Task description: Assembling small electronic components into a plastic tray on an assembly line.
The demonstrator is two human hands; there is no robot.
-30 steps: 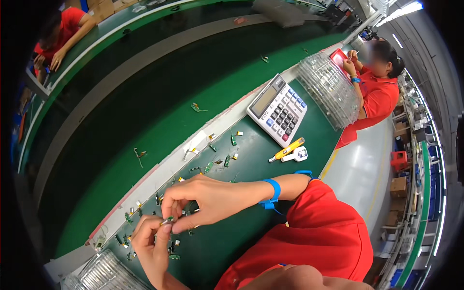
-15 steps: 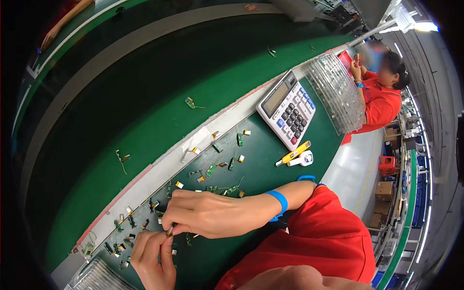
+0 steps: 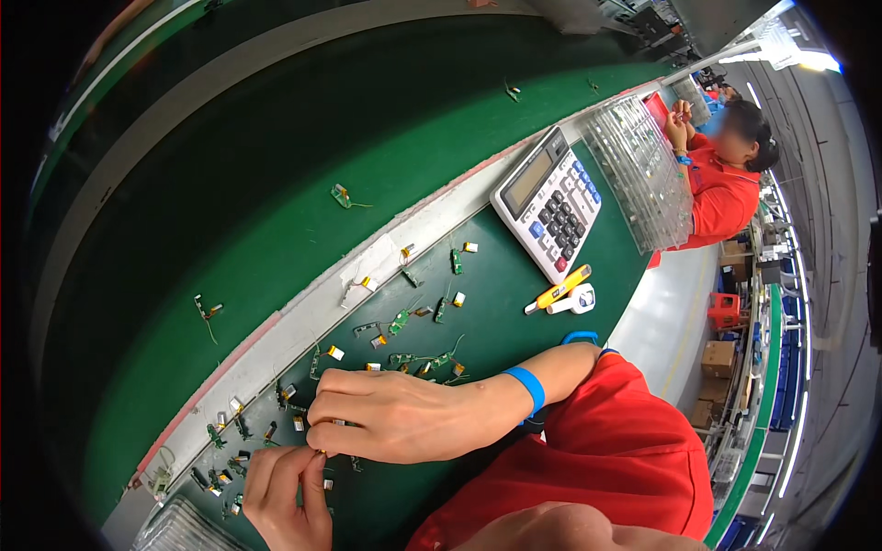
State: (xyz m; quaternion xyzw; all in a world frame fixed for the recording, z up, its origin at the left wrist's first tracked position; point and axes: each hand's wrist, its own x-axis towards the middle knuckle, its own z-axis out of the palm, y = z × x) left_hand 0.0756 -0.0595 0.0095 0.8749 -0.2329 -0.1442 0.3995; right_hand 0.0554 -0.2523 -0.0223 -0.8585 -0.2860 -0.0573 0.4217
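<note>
My right hand, a blue band on its wrist, comes in from the right. Its fingertips are pinched against those of my left hand. Between them a sliver of a small battery with yellow tape shows; the fingers cover most of it. Around my hands on the green work surface lie several small green circuit boards with thin wires. Silver batteries with yellow tape are scattered among them, some apparently joined to boards.
A green conveyor belt carrying a few boards runs beyond a pale ledge. To the right are a calculator, a yellow cutter, a white tool and stacked clear trays. A co-worker in red sits past them.
The small battery has become more hidden as my fingertips closed together. Boards on the belt have shifted slightly left and down the picture.
</note>
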